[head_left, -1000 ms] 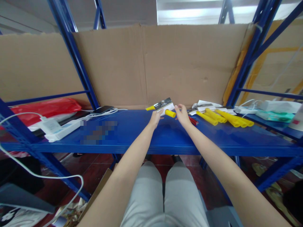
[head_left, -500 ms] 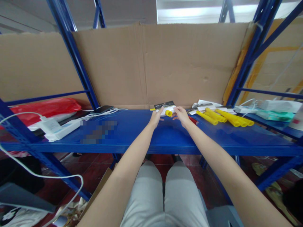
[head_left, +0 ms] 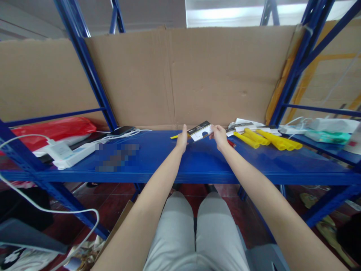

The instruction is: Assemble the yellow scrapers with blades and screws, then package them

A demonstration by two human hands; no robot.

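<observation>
My right hand (head_left: 220,136) pinches the right end of a black-and-white cardboard card (head_left: 197,130) with a round cutout, through which the blue shelf shows. Close to the card's left end, my left hand (head_left: 182,140) is closed with its thumb pointing up. A thin yellow tube (head_left: 174,137) sticks out to the left of that hand; the rest of it is hidden by the fingers. Whether the left fingers also touch the card I cannot tell. A small red object (head_left: 231,143) lies just beyond my right wrist, partly covered.
Several yellow tubes (head_left: 270,139) lie on the blue shelf (head_left: 158,158) at right, in front of papers (head_left: 248,123). At left are a white power strip (head_left: 76,155), a phone (head_left: 122,130) and a red bag (head_left: 56,131). Cardboard (head_left: 211,75) stands behind.
The tube's round yellow end, seen at the card before, is out of sight, and the card's cutout now shows. Yellow reaches further left of my left hand. The card is tilted more.
</observation>
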